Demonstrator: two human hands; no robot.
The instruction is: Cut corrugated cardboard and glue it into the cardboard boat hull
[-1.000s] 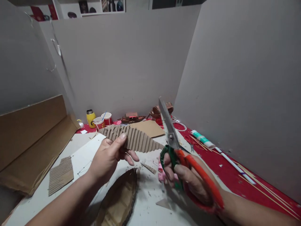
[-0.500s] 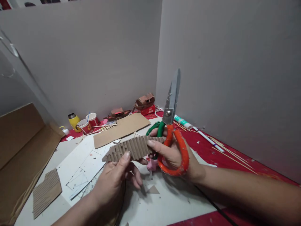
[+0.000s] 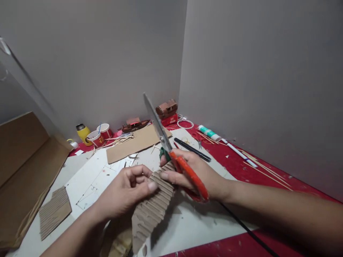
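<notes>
A long strip of ridged corrugated cardboard (image 3: 151, 210) hangs down toward me over the white sheet (image 3: 193, 225). My left hand (image 3: 127, 191) pinches its upper end between thumb and fingers. My right hand (image 3: 194, 175) grips scissors (image 3: 171, 151) with orange and green handles, blades closed and pointing up and to the left. The right thumb and fingertips also touch the top of the strip.
Large brown cardboard sheets (image 3: 24, 167) lean at the left, a small corrugated piece (image 3: 53, 212) lies beside them. A flat cardboard panel (image 3: 136, 142), paper cups (image 3: 100, 135), a yellow bottle (image 3: 83, 134), model boats (image 3: 166, 109), glue tube (image 3: 209, 132), black pen (image 3: 191, 149) and skewers (image 3: 265, 173) crowd the red table.
The strip has turned from lying level to hanging down toward me. The scissors have tipped from upright to leaning left, and my right hand has come down onto the strip's top.
</notes>
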